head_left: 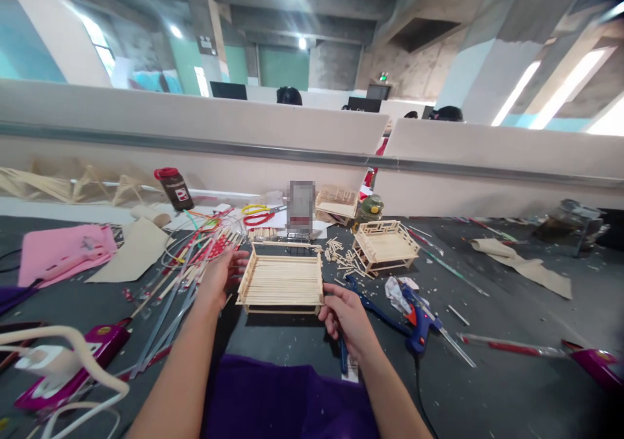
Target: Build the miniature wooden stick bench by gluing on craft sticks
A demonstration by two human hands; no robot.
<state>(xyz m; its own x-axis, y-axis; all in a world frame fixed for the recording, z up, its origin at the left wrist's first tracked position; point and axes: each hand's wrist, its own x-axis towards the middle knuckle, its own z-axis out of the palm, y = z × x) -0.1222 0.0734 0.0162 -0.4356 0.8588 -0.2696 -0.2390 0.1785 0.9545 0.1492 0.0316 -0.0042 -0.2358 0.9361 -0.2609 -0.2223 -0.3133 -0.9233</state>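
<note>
The stick model (281, 283) is set near the middle of the worktop's near edge, with a dark strip of worktop (287, 338) left between its front and the purple cloth (292, 393). Its near right corner is held by the right hand (347, 312), thumb and forefinger nearly closed on it, the other fingers curled below. The left hand (225, 273) is held half open at the left side, fingers spread; whether contact is made cannot be told. Room on the left is bounded by bundled straws (209, 250), on the right by blue pliers (377, 305) and a glue gun (423, 325). Toward the far edge, loose sticks (341, 257) are scattered beside a second model (386, 244).
</note>
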